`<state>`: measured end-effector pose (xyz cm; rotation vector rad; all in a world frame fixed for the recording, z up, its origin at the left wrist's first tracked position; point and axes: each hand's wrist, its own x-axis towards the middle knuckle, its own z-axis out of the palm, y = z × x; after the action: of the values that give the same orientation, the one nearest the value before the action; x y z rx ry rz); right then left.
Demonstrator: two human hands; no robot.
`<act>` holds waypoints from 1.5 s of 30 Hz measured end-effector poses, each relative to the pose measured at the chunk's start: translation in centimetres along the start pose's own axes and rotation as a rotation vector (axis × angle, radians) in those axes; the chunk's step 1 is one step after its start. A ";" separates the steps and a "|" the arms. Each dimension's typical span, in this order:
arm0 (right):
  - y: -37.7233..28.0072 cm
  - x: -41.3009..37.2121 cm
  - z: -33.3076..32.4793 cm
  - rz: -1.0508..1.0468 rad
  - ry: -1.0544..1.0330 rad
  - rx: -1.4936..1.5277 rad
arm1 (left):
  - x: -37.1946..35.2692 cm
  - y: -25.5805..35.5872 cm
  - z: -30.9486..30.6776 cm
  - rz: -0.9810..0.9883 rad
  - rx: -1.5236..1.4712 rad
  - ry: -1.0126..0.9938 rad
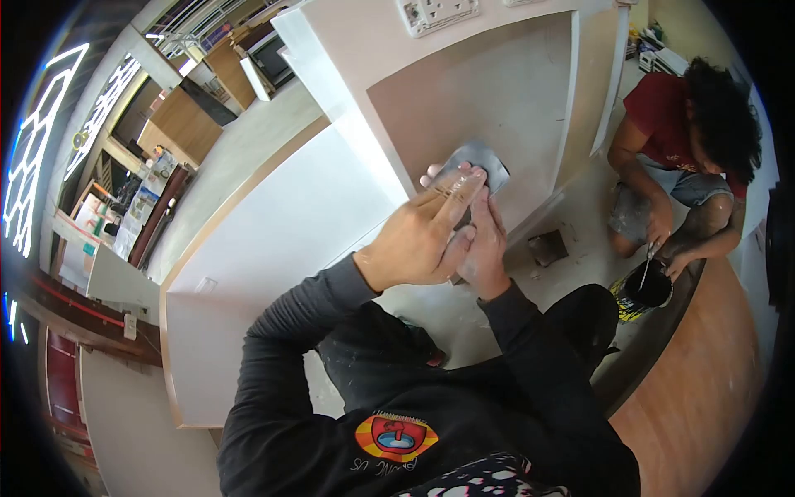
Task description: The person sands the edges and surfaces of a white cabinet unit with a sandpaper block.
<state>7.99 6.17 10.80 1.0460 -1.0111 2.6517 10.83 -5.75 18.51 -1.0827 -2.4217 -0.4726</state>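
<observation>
Up in front of the white cabinet, a bent dark grey sheet of sandpaper is between my two hands. My left hand lies across it from the left, with whitish dust on the fingers, and grips it. From below, my right hand closes on the sheet's lower part, its thumb close against my left hand. The fingers hide much of the sheet. Behind it is the cabinet's recessed greyish panel.
To the right, a crouching person holds a stick in a black bucket. A dark square piece lies on the dusty floor. A socket plate sits at the cabinet top. A white panel with wooden edging curves along the left.
</observation>
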 end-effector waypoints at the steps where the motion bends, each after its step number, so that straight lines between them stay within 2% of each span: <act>1: -0.1 0.1 -1.2 -0.042 -0.013 -0.268 | 0.9 0.0 -1.0 0.013 -0.006 0.002; 2: 0.8 0.4 -3.0 -0.060 0.034 -0.512 | 2.3 0.5 -2.6 0.010 0.253 0.065; 3: 0.5 1.3 -3.6 -0.068 0.045 -0.520 | 3.5 0.4 -3.7 0.007 0.512 0.129; 5: -0.2 3.7 -4.2 -0.049 0.118 -0.569 | 5.7 -2.3 -5.6 -0.096 0.678 0.211; 6: 0.4 4.7 -5.1 0.101 0.137 -0.248 | 6.3 -3.6 -6.1 -0.092 0.672 0.209; 8: -1.0 6.6 -4.4 0.040 0.115 -0.306 | 6.7 -5.7 -6.2 -0.115 1.039 0.092; 9: -1.4 7.4 -4.2 -0.022 0.087 -0.358 | 6.3 -6.1 -5.7 -0.112 1.039 0.091; 10: -1.3 8.2 -4.6 -0.024 0.089 -0.357 | 6.0 -5.9 -5.1 -0.121 1.046 -0.053; 11: -1.0 9.0 -4.9 -0.146 0.074 -0.600 | 5.8 -5.9 -4.9 -0.132 1.052 -0.199; 12: -0.8 9.5 -4.9 -0.267 0.055 -0.840 | 5.6 -6.1 -5.2 -0.109 0.994 -0.161; 15: -1.7 10.6 -3.0 -0.380 -0.011 -0.996 | 6.1 -4.6 -9.1 -0.036 0.958 -0.065; 16: -1.5 10.8 -2.8 -0.383 -0.017 -0.994 | 6.4 -4.6 -10.6 -0.040 0.961 -0.062; 18: -0.9 11.2 -2.5 -0.375 -0.013 -0.943 | 6.9 -4.9 -13.3 -0.055 1.157 0.025; 21: -0.9 11.1 -1.8 -0.347 -0.015 -0.902 | 7.0 -4.6 -15.2 -0.058 1.202 0.136; 23: -0.9 10.7 -1.2 -0.354 -0.011 -0.941 | 6.1 -4.5 -14.2 -0.085 1.197 0.079; 25: -1.1 10.2 -0.7 -0.361 -0.015 -0.982 | 4.4 -4.6 -12.1 -0.074 0.959 -0.134; 27: -1.1 9.9 -0.5 -0.344 -0.041 -0.954 | 3.9 -4.9 -12.0 -0.073 0.871 -0.118; 29: -1.3 9.9 0.4 -0.367 -0.021 -0.972 | 4.8 -3.7 -14.4 -0.071 1.112 -0.040; 31: -1.3 10.3 1.0 -0.386 0.004 -0.995 | 6.5 -3.5 -17.2 -0.012 1.222 0.095; 33: -0.9 11.3 1.4 -0.636 0.031 -1.198 | 7.7 -5.9 -18.7 0.151 1.009 0.313; 34: -1.0 11.3 2.1 -0.632 0.038 -1.203 | 8.3 -5.8 -18.9 0.156 1.002 0.310; 36: -0.9 11.3 4.0 -0.603 -0.030 -1.378 | 9.4 -5.1 -19.6 0.110 0.674 0.329; 39: 1.4 11.4 4.9 -0.666 -0.045 -1.498 | 11.2 -6.1 -20.1 0.100 0.581 0.338; 41: 1.6 12.4 2.9 -0.691 -0.033 -1.525 | 11.7 -6.8 -20.4 0.067 0.570 0.339; 43: 1.5 13.8 0.8 -0.598 0.188 -1.528 | 12.5 -6.9 -21.0 0.108 0.461 0.300; 45: 2.2 12.6 2.7 -0.551 0.200 -1.471 | 13.6 -7.6 -20.9 0.048 0.353 0.290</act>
<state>-0.69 1.18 19.15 0.4993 -1.7345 0.9864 2.26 -12.18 42.26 -0.8521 -2.1159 -0.1608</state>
